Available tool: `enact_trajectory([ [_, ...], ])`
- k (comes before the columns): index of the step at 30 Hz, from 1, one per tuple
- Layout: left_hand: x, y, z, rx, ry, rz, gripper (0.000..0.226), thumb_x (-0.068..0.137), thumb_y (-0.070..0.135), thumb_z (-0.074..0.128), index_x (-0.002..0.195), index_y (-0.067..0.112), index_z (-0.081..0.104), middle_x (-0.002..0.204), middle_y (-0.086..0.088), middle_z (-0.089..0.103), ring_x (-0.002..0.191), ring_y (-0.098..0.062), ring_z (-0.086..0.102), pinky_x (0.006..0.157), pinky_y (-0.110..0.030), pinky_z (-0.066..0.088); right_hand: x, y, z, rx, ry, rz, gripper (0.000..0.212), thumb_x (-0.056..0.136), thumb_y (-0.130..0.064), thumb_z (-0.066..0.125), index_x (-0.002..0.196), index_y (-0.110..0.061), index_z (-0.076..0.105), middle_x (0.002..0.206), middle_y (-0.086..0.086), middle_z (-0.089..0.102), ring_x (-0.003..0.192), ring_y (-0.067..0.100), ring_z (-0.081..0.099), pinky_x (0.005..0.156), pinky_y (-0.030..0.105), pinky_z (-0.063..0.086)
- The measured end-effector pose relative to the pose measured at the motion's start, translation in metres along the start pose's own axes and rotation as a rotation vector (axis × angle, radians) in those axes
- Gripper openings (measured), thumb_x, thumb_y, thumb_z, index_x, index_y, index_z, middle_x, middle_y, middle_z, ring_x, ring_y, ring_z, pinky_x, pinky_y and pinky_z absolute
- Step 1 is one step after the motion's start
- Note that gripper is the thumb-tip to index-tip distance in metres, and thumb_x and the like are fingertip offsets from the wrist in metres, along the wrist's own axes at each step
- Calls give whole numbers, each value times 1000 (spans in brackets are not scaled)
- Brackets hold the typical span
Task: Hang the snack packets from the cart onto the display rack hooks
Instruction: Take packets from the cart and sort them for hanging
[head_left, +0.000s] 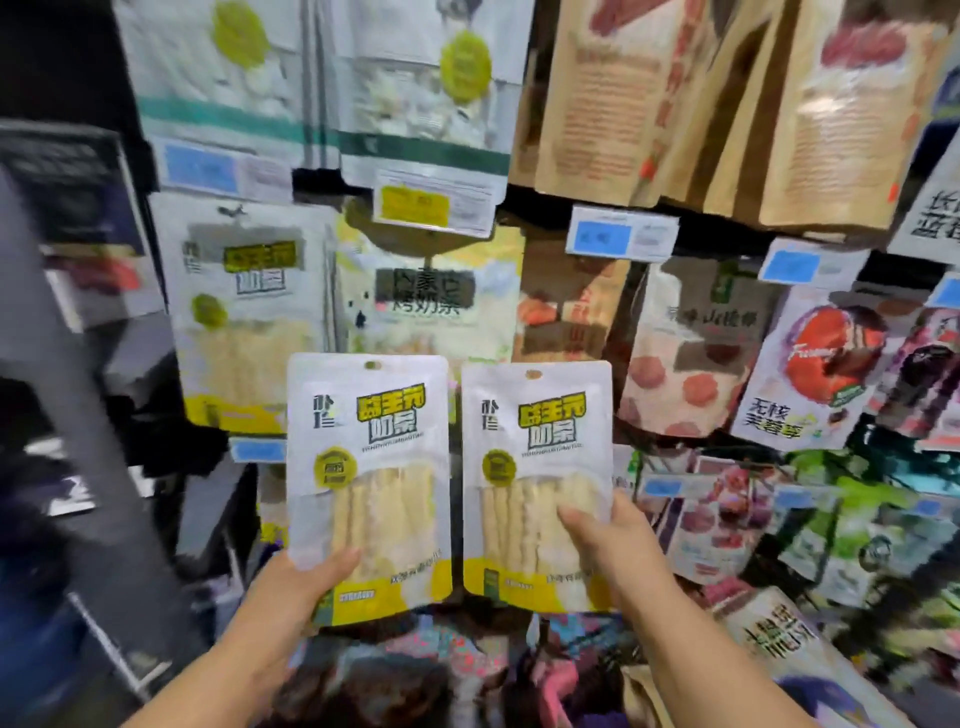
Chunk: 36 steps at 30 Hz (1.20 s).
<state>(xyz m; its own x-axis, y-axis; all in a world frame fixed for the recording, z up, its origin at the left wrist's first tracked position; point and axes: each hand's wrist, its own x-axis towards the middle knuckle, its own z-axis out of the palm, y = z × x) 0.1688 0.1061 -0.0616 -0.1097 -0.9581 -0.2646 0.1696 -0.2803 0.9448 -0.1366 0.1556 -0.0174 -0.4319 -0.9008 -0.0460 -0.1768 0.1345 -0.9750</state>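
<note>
hands each grip a snack packet low down: left hand (306, 577) the left packet (369, 467), right hand (597, 535) the right packet (537, 467). hang one at a time, steering its top hole onto the hook behind the matching hung packet (244, 312) above your left hand

The left hand (298, 582) grips one white-and-yellow packet (369, 467) by its lower corner; the right hand (608, 545) grips a matching packet (535, 467). Both stand upright, side by side, before the rack (597, 197), whose hanging packets look blurred.
</note>
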Motion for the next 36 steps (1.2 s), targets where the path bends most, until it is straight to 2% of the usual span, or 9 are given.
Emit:
enact_trajectory([
  [2,-2,4,-23,-20,62,27,38,72,20,77,107,9,70,106,-10,73,100,-31,67,101,-51,45,8,-11,21,-4,-64,-29,16,84,-11,73,97,-20,69,90,2,76,85,23,72,79,40,57],
  [7,-14,12,-66,-68,99,82,45,71,15,68,113,-1,67,106,-16,72,100,-31,68,93,-42,49,25,-38,70,-15,-196,-94,24,87,-13,70,110,-21,65,99,1,75,88,20,72,79,41,58],
  [11,-17,18,-93,-144,143,106,51,73,18,69,120,-1,64,112,-18,70,105,-34,66,103,-51,43,34,-61,105,-20,-258,-155,19,88,-15,69,103,-26,65,96,-4,74,86,15,71,71,31,56],
  [14,-19,25,-104,-204,184,131,43,79,11,65,120,2,63,113,-17,70,106,-34,65,104,-52,42,40,-78,129,-43,-293,-211,18,88,-19,70,103,-27,67,100,-2,74,91,18,70,81,39,57],
  [17,-21,32,-111,-247,217,137,39,78,9,65,117,2,65,110,-18,71,102,-35,66,102,-51,44,46,-95,152,-41,-341,-250,23,89,-19,69,111,-23,66,102,-2,74,93,18,70,83,36,55],
  [25,-23,51,-127,-281,209,185,55,70,18,75,121,1,62,109,-17,71,98,-32,69,75,-36,60,53,-125,199,10,-400,-255,20,88,-15,69,106,-23,64,100,1,73,93,21,69,87,42,55],
  [27,-24,56,-131,-290,197,204,58,66,17,82,119,4,63,109,-16,72,97,-30,70,76,-36,59,53,-133,208,1,-410,-279,18,88,-16,69,102,-27,63,100,-2,72,93,18,69,87,39,54],
  [31,-22,62,-138,-314,197,204,43,78,9,64,120,2,62,108,-18,71,101,-35,67,85,-42,56,52,-146,225,9,-439,-292,20,89,-16,68,108,-24,64,101,-3,72,93,17,68,82,33,54],
  [36,-19,66,-143,-365,221,196,45,72,7,65,116,1,63,108,-23,70,104,-39,64,95,-50,47,55,-153,243,35,-427,-270,19,87,-17,70,104,-24,64,101,1,74,94,23,70,92,48,54],
])
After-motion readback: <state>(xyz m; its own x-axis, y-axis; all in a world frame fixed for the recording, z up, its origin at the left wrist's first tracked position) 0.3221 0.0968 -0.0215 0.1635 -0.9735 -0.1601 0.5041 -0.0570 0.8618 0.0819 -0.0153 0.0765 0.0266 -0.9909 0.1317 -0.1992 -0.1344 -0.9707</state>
